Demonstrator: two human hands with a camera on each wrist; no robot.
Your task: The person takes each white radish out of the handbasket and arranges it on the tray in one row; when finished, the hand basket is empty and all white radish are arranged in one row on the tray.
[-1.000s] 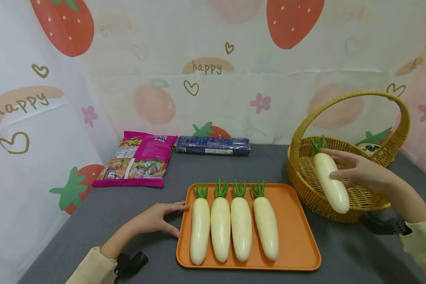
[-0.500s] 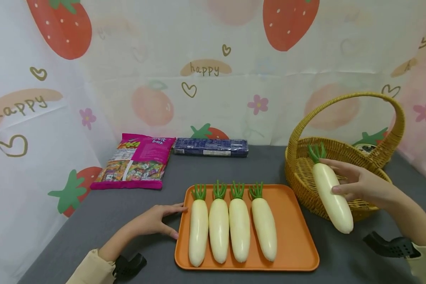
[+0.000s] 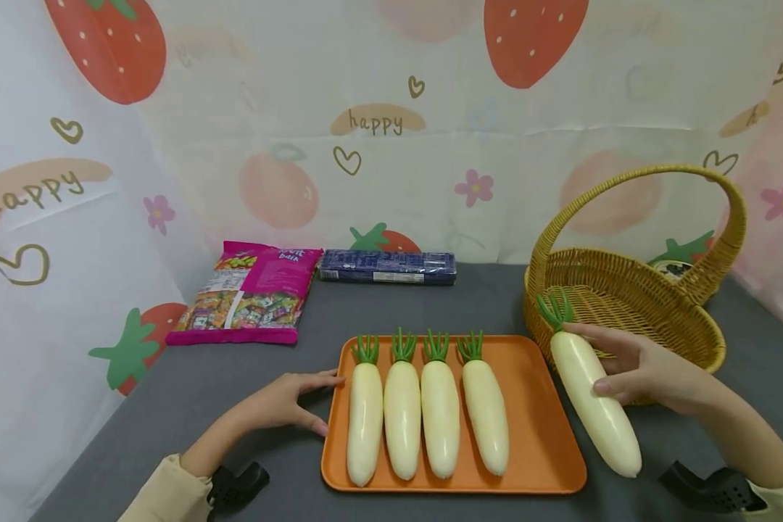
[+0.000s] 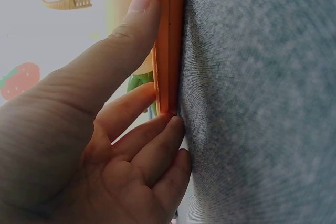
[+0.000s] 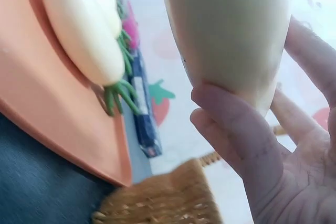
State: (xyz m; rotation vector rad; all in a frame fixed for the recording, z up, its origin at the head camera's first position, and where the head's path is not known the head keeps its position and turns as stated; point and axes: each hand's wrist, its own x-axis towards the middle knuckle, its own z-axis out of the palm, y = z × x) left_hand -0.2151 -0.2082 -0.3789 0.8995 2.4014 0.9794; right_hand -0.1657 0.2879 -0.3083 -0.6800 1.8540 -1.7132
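Note:
My right hand (image 3: 649,370) holds a white radish (image 3: 597,406) with green stems between the thumb and fingers. It is raised in front of the wicker basket, just past the right side of the orange tray (image 3: 548,442). In the right wrist view, the thumb and fingers grip the radish (image 5: 228,30). Several more white radishes (image 3: 440,420) lie side by side on the tray, stems toward the back. My left hand (image 3: 280,406) rests at the tray's left edge; in the left wrist view, its thumb and fingertips touch the tray's rim (image 4: 167,51).
The wicker basket (image 3: 626,290) with a tall handle stands behind the right hand, no radish visible inside. Behind the tray are a pink candy bag (image 3: 251,293) and a long blue package (image 3: 388,267). A round container (image 3: 672,268) is partly hidden behind the basket.
My right hand has carried the radish out from above the basket, forward and slightly left, toward the tray's right edge. My left hand stays at the tray.

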